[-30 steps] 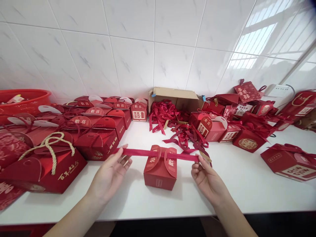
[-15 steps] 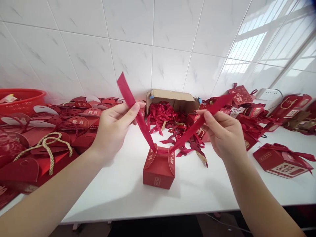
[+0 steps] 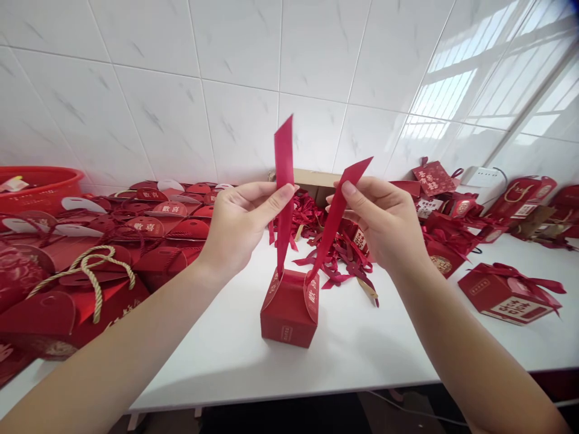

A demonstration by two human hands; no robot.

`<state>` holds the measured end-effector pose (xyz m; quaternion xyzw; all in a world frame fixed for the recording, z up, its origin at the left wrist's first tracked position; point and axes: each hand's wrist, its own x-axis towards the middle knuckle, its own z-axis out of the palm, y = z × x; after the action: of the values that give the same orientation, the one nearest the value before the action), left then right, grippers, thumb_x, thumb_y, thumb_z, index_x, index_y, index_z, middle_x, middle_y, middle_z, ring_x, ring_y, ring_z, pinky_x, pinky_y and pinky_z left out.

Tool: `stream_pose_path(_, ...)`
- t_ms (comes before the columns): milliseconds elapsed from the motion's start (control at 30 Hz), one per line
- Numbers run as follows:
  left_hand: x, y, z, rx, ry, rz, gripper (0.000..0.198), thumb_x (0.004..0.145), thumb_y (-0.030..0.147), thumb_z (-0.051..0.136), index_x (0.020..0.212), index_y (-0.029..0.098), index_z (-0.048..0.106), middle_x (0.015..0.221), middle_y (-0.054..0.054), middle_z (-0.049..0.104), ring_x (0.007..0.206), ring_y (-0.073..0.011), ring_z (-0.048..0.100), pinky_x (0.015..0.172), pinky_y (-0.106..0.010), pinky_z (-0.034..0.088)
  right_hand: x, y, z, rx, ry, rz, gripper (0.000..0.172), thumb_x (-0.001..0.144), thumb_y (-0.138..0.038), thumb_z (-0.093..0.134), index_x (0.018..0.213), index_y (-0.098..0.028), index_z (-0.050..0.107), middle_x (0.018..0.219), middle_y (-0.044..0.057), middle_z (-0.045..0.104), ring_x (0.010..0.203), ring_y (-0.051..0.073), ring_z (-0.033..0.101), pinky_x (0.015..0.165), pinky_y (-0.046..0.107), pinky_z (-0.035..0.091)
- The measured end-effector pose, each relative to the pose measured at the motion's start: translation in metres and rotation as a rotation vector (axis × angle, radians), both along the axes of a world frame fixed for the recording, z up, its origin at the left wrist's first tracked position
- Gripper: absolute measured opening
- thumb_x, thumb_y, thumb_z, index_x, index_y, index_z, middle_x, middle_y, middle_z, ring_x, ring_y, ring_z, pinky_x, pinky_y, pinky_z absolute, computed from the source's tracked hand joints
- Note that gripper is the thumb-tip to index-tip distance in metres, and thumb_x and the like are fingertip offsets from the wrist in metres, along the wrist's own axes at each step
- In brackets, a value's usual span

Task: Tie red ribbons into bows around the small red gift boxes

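A small red gift box (image 3: 287, 316) stands on the white table (image 3: 362, 355) in front of me. A red ribbon (image 3: 284, 181) runs through its two rounded top flaps, and both ends rise above the box. My left hand (image 3: 242, 220) pinches the left end, which points straight up. My right hand (image 3: 384, 223) pinches the right end (image 3: 337, 208), which slants up to the right. Both hands hover above the box, close together.
Many folded red gift boxes (image 3: 149, 235) crowd the left side, one with a gold rope handle (image 3: 93, 268). A red basin (image 3: 40, 187) sits far left. A cardboard box (image 3: 316, 181) and loose red ribbons (image 3: 339, 259) lie behind. More red boxes (image 3: 511, 292) lie on the right.
Both hands lifted the ribbon ends from a flat sideways stretch up above the box, then drew them closer together. The left end now stands upright.
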<state>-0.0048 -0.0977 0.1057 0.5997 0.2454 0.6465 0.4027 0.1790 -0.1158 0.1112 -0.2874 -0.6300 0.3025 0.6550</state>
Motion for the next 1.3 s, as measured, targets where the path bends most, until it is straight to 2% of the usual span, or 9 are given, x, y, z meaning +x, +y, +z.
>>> stream_pose_path(200, -0.001, -0.001, -0.001, -0.026, 0.04, -0.024, 0.018, 0.072, 0.035, 0.075, 0.082, 0.02, 0.076, 0.082, -0.002, 0.075, 0.08, -0.018, 0.07, 0.079, -0.032, 0.056, -0.001, 0.005, 0.007, -0.037, 0.0, -0.031, 0.012, 0.081, -0.037, 0.066, 0.086, -0.027, 0.07, 0.086, -0.002, 0.071, 0.08, 0.014, 0.068, 0.073, 0.031, 0.057)
stream_pose_path(400, -0.004, 0.002, -0.006, -0.059, -0.003, 0.004, 0.015, 0.068, 0.031, 0.079, 0.079, 0.022, 0.076, 0.081, -0.001, 0.075, 0.08, -0.0161, 0.069, 0.081, -0.029, 0.054, 0.002, 0.007, 0.006, -0.06, 0.014, -0.04, 0.014, 0.079, -0.04, 0.068, 0.085, -0.027, 0.07, 0.085, -0.002, 0.07, 0.079, 0.014, 0.067, 0.071, 0.03, 0.056)
stream_pose_path(600, -0.001, -0.004, -0.002, -0.064, -0.087, -0.131, 0.011, 0.072, 0.028, 0.076, 0.081, 0.021, 0.075, 0.084, 0.0, 0.074, 0.081, -0.0152, 0.068, 0.083, -0.031, 0.054, 0.003, 0.004, 0.01, -0.087, -0.008, -0.006, 0.019, 0.08, -0.043, 0.066, 0.087, -0.025, 0.067, 0.083, -0.001, 0.07, 0.078, 0.015, 0.068, 0.071, 0.03, 0.056)
stream_pose_path(667, 0.001, -0.006, -0.001, -0.083, -0.088, -0.178, 0.009, 0.073, 0.028, 0.075, 0.079, 0.021, 0.074, 0.079, 0.001, 0.073, 0.076, -0.0144, 0.068, 0.079, -0.03, 0.054, 0.001, 0.004, 0.011, -0.104, -0.028, 0.021, 0.021, 0.081, -0.043, 0.065, 0.087, -0.023, 0.065, 0.078, -0.001, 0.068, 0.073, 0.014, 0.067, 0.069, 0.029, 0.056)
stream_pose_path(833, 0.004, -0.012, 0.002, -0.103, 0.069, -0.246, 0.015, 0.072, 0.024, 0.076, 0.08, 0.021, 0.065, 0.062, 0.005, 0.066, 0.06, -0.0133, 0.064, 0.067, -0.029, 0.05, -0.003, 0.006, 0.009, -0.114, -0.122, 0.096, 0.016, 0.082, -0.033, 0.064, 0.094, -0.022, 0.065, 0.062, -0.004, 0.059, 0.052, 0.009, 0.056, 0.052, 0.023, 0.05)
stream_pose_path(933, 0.003, -0.012, 0.005, -0.148, 0.169, -0.232, 0.024, 0.071, 0.024, 0.077, 0.084, 0.02, 0.057, 0.06, 0.005, 0.065, 0.063, -0.0145, 0.065, 0.069, -0.03, 0.05, -0.003, 0.005, 0.006, -0.101, -0.207, 0.194, 0.016, 0.083, -0.028, 0.06, 0.093, -0.021, 0.071, 0.062, -0.003, 0.059, 0.055, 0.01, 0.054, 0.054, 0.025, 0.049)
stream_pose_path(1100, -0.001, -0.005, 0.002, -0.151, 0.229, -0.244, 0.03, 0.072, 0.027, 0.075, 0.091, 0.02, 0.052, 0.062, 0.003, 0.066, 0.065, -0.0153, 0.065, 0.069, -0.03, 0.05, -0.002, 0.0, 0.001, -0.029, -0.286, 0.296, 0.019, 0.077, -0.027, 0.068, 0.095, -0.022, 0.073, 0.083, 0.002, 0.067, 0.075, 0.015, 0.062, 0.068, 0.031, 0.054)
stream_pose_path(1200, -0.003, -0.003, 0.0, -0.173, 0.212, -0.273, 0.03, 0.072, 0.024, 0.074, 0.093, 0.019, 0.053, 0.062, 0.004, 0.065, 0.065, -0.0142, 0.064, 0.066, -0.027, 0.048, -0.001, 0.001, -0.002, 0.119, -0.376, 0.245, 0.012, 0.081, -0.021, 0.065, 0.09, -0.022, 0.073, 0.08, 0.002, 0.065, 0.075, 0.014, 0.062, 0.067, 0.028, 0.053)
stream_pose_path(1300, -0.006, -0.003, 0.0, -0.236, 0.151, -0.316, 0.026, 0.071, 0.017, 0.072, 0.09, 0.018, 0.055, 0.062, 0.004, 0.064, 0.063, -0.0131, 0.062, 0.063, -0.026, 0.047, 0.002, 0.003, -0.005, 0.293, -0.507, 0.163, 0.017, 0.087, -0.018, 0.057, 0.091, -0.023, 0.073, 0.081, 0.002, 0.064, 0.077, 0.014, 0.061, 0.069, 0.028, 0.053)
